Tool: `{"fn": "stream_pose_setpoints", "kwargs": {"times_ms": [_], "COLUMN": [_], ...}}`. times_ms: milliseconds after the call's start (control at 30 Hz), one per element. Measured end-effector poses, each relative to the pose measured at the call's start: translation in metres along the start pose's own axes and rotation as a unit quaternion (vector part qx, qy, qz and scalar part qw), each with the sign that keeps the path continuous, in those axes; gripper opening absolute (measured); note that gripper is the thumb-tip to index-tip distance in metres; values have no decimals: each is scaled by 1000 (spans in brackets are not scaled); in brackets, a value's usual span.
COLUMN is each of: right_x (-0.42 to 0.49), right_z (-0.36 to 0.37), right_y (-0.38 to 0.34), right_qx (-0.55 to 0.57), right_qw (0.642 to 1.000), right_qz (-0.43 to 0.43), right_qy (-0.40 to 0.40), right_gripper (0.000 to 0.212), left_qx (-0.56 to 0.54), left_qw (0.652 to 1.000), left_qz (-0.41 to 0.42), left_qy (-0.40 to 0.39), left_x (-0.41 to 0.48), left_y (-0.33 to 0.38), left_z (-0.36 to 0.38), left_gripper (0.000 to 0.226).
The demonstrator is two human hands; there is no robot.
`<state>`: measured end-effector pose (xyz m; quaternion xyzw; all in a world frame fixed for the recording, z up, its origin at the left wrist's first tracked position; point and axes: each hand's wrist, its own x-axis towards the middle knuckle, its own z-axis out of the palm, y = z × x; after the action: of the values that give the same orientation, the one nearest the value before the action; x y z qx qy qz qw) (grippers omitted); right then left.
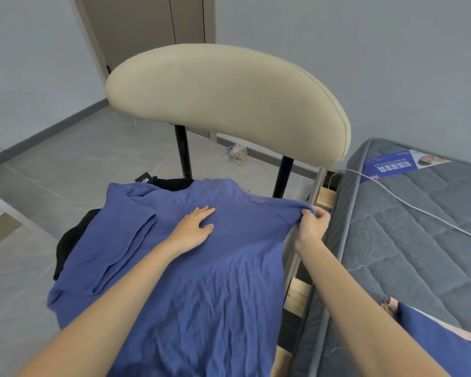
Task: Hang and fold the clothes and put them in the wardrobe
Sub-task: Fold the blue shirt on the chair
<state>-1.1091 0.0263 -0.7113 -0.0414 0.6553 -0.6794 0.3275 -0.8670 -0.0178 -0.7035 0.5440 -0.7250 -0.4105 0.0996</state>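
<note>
A blue knit top (pixel 201 281) lies spread over the seat of a chair, its left sleeve folded inward across the body. My left hand (pixel 195 227) rests flat on the chest of the top, fingers straight. My right hand (pixel 312 223) pinches the right shoulder edge of the blue top and lifts it slightly at the chair's right side. A black garment (pixel 71 240) lies under the blue top and shows at its left and top edges.
The chair's cream padded backrest (pixel 229 99) rises just behind the top. A grey mattress (pixel 408 240) on a slatted frame stands at the right, with a white cable (pixel 419 210) and another blue garment (pixel 441 341) on it. Grey tiled floor lies left; a door stands behind.
</note>
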Motion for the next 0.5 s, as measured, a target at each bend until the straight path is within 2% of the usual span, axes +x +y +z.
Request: {"fn": "stream_pose_setpoints", "kwargs": {"times_ms": [200, 267, 300, 367, 433, 467, 500], "right_x": [-17, -33, -44, -66, -86, -92, -96], "right_z": [-10, -11, -9, -5, -2, -2, -4], "right_y": [-12, -9, -6, 4, 15, 21, 26], "right_qx": [-65, -142, -198, -306, -398, -436, -456], "right_qw": [996, 981, 960, 879, 750, 692, 666], "right_qz": [-57, -131, -180, -263, -288, -293, -300], "right_qy": [28, -33, -87, -256, -444, -495, -509], "right_gripper": [25, 27, 29, 36, 46, 49, 51], "left_qx": [-1, -29, -54, -120, -181, -200, -207], "left_qw": [1000, 998, 995, 986, 971, 965, 962], "left_qz": [20, 30, 28, 13, -9, -19, -26], "left_qy": [11, 51, 76, 119, 153, 166, 175], "left_x": [-7, -10, -11, -13, -16, -17, -19], "left_y": [2, 2, 3, 4, 4, 4, 4], "left_z": [-1, -4, -6, -12, -19, -23, -26], "left_gripper": [46, 43, 41, 40, 39, 38, 37]}}
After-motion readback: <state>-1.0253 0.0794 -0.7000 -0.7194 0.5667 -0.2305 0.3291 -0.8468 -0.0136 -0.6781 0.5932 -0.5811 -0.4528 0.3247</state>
